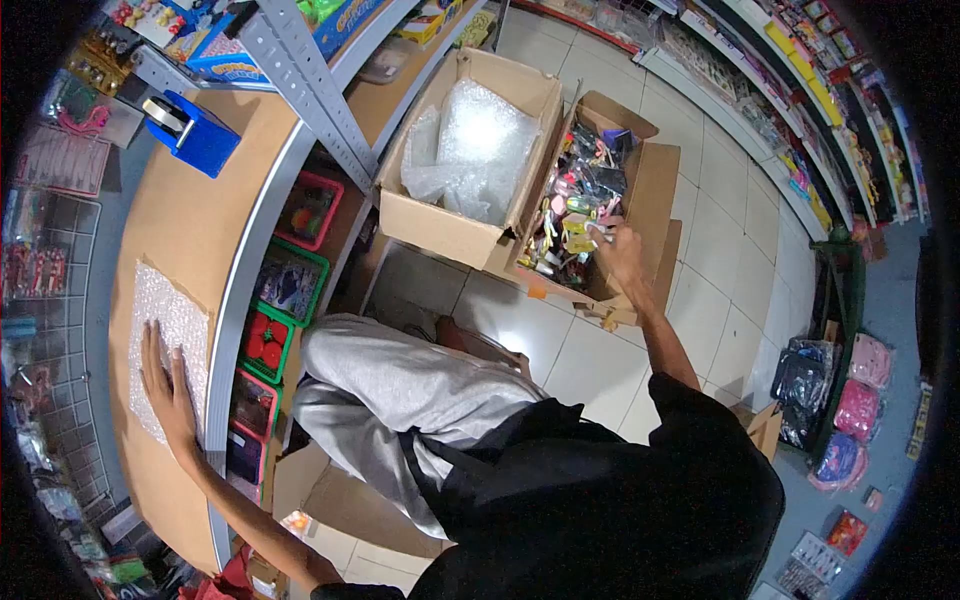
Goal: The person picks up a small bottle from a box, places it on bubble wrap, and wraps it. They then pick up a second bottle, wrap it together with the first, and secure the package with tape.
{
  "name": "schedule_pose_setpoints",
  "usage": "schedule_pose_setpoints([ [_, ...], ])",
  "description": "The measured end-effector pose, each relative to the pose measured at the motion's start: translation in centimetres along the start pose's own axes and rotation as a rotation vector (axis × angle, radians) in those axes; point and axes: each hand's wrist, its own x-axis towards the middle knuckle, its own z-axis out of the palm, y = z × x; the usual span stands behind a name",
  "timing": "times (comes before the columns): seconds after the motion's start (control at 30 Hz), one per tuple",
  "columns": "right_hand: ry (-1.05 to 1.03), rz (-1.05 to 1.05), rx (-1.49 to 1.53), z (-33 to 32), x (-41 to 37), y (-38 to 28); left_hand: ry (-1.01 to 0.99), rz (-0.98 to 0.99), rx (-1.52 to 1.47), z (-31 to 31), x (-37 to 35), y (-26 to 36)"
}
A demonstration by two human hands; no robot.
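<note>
Tabletop (205,220), smooth and wood-toned, lies beneath the left grip (172,400). Below the right grip (623,255) is an open, stiff cardboard box (656,190). Under the left grip's flat, extended fingers rests bubble wrap (175,300), pebbly, probably light and soft, best held by a corner. Small glossy packets (602,181), likely slippery, lie around the right grip's bent fingers; whether it holds one, I cannot tell.

Two hands (168,405), two green baskets (317,292), one dispenser (203,142)
</note>
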Motion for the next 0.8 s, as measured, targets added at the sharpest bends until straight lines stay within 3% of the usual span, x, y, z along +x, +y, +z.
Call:
schedule_pose_setpoints([
  [0.07, 0.029, -0.044, 0.039, -2.3, 0.1, -2.4, -0.004, -0.022, 0.055, 0.1, 0.1, 0.5],
  [0.17, 0.096, -0.206, -0.128, -6.3, 0.2, -7.1, -0.002, -0.060, 0.018, 0.1, -0.1, 0.1],
  [0.3, 0.100, -0.286, 0.473, -6.7, 1.6, -13.8, 0.159, -0.062, -0.074, 0.3, -0.6, -1.1],
  [0.43, -0.283, -0.383, 0.580, -5.9, -1.2, -27.1, 0.404, -0.067, -0.282, -2.0, -1.6, 1.4],
  [0.5, -0.488, -0.566, 0.704, -3.7, -3.5, -33.3, 0.344, -0.139, -0.363, -3.4, -2.8, 2.9],
  [0.6, -0.861, -0.939, 0.791, 0.0, -6.9, -42.7, 0.209, 0.008, -0.480, -5.2, -4.9, 2.8],
  [0.7, -1.235, -1.059, 0.839, 6.5, -9.8, -51.8, 0.039, -0.014, -0.816, -6.5, -6.8, 3.9],
  [0.8, -1.496, -1.156, 0.675, 11.4, -12.5, -58.5, 0.128, -0.205, -0.846, -5.8, -8.0, 3.3],
])
